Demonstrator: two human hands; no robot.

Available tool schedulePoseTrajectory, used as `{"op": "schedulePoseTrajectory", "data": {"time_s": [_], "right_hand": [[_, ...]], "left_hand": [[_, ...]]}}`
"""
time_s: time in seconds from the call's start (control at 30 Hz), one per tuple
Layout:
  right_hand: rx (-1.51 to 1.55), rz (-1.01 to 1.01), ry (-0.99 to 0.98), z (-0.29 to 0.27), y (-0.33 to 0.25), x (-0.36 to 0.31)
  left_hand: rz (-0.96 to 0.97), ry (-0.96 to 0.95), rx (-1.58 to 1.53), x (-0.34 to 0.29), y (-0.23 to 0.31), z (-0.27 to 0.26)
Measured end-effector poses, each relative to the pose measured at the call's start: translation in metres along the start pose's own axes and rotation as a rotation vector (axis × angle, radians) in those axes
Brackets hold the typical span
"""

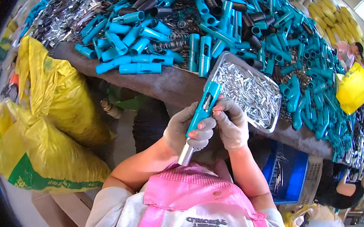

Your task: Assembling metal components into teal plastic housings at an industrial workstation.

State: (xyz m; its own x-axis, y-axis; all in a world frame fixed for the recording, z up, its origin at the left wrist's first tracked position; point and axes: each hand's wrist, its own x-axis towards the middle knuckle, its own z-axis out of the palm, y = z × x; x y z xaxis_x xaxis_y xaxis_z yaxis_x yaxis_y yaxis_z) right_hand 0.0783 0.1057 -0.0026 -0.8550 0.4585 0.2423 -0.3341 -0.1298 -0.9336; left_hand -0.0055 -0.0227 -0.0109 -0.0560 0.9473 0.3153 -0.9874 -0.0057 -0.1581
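Teal handle (202,108) — one — held by both gloved hands (188,132).

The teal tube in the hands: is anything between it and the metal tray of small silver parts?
Nothing visible. Both gloved hands, left and right, hold the teal tube; its upper end nearly reaches the tray rim, with nothing between them.

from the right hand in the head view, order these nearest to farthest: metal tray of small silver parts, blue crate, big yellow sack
From the right hand:
1. Metal tray of small silver parts, just beyond the fingers, on the table.
2. Blue crate, below the table edge, to the right.
3. Big yellow sack, far left on the floor.
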Motion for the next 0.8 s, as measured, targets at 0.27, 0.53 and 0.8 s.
{"op": "schedulePoseTrajectory", "data": {"time_s": [0.27, 0.53, 0.8], "right_hand": [[0.261, 0.195, 0.059, -0.019, 0.003, -0.022], [0.396, 0.459, 0.083, -0.007, -0.007, -0.019], [0.492, 0.541, 0.055, -0.027, -0.008, -0.031]], "left_hand": [[-0.113, 0.034, -0.057, 0.01, -0.013, -0.009], [-0.139, 0.089, 0.017, 0.001, -0.004, -0.003], [-0.109, 0.208, 0.37, 0.012, -0.021, -0.017]]}}
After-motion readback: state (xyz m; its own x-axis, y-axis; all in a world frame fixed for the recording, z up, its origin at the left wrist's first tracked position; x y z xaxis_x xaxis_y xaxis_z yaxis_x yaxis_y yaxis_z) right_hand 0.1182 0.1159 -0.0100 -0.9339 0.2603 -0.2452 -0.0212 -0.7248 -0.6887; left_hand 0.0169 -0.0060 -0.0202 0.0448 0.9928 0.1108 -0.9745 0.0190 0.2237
